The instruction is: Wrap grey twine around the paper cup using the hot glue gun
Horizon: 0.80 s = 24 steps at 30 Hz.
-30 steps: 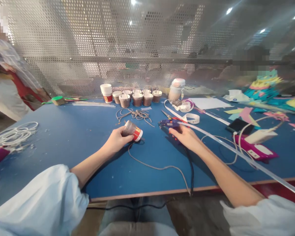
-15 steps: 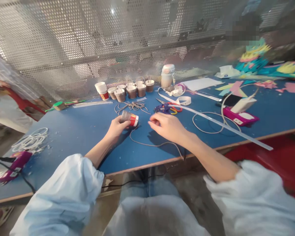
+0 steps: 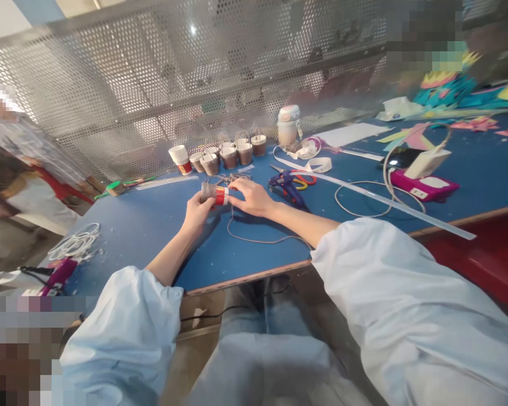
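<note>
A red and white paper cup (image 3: 222, 195), its other end wrapped in grey cord, lies sideways in my left hand (image 3: 197, 213), whose fingers are closed round it. My right hand (image 3: 252, 198) is at the cup's white rim, thumb and fingers bent around that end; whether it grips the cup or the cord is hard to tell. From the cup a thin grey cord (image 3: 254, 241) trails over the blue table towards its front edge. Behind my hands lies a loose bundle of cord (image 3: 232, 178), partly hidden.
Several cord-wrapped cups (image 3: 228, 157) and a white cup stack (image 3: 179, 155) stand at the back. A glue gun (image 3: 288, 186), scissors (image 3: 307, 179), a long clear strip (image 3: 389, 206) and a magenta power strip (image 3: 425, 185) lie right. A person (image 3: 25, 152) stands left.
My right hand has moved left and forward from beside the cup to its rim. The cup has shifted slightly left in my left hand. The whole view has tilted.
</note>
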Available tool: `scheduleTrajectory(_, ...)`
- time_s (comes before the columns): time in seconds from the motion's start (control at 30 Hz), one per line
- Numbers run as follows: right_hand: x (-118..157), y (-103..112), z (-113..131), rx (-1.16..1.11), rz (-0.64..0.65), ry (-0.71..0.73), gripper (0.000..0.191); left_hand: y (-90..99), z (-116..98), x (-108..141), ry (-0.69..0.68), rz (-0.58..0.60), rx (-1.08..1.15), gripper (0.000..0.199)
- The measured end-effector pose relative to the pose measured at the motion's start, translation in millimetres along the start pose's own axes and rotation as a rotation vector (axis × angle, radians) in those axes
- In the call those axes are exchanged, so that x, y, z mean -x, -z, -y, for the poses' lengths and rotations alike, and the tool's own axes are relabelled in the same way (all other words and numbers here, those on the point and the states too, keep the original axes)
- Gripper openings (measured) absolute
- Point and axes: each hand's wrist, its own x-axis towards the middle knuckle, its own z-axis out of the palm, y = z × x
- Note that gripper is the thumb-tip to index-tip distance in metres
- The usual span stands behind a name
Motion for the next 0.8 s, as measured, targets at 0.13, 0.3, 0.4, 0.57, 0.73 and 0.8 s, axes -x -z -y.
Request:
scheduleTrajectory(0.13, -1, -5, 4, -0.014, -0.001, 0.022, 0.021, -3.2, 1, 2, -0.012, 0.011, -0.005, 0.020)
scheduleTrajectory(0.3, -1, -6, 2, -0.002, -0.007, 0.007, 0.014, -6.9, 0, 5, -0.024, 0.029, -0.017, 0.020)
scheduleTrajectory(0.4, 0, -5, 4, 0.005, -0.008, 0.022, 0.013, -8.9, 1, 7, -0.019, 0.054, -0.030, 0.022)
scheduleTrajectory(0.57, -2, -4, 6, 0.005, -0.004, 0.037, 0.015, -9.2, 4, 8, -0.027, 0.079, -0.066, 0.021)
scheduleTrajectory(0.73, -1, -2, 6, -0.001, 0.006, 0.030, 0.012, -6.7, 4, 10, -0.074, 0.087, -0.123, 0.015)
scheduleTrajectory(0.8, 0, -3, 6, -0.005, 0.011, 0.019, 0.011, -5.9, 3, 10, -0.084, 0.098, -0.143, 0.013)
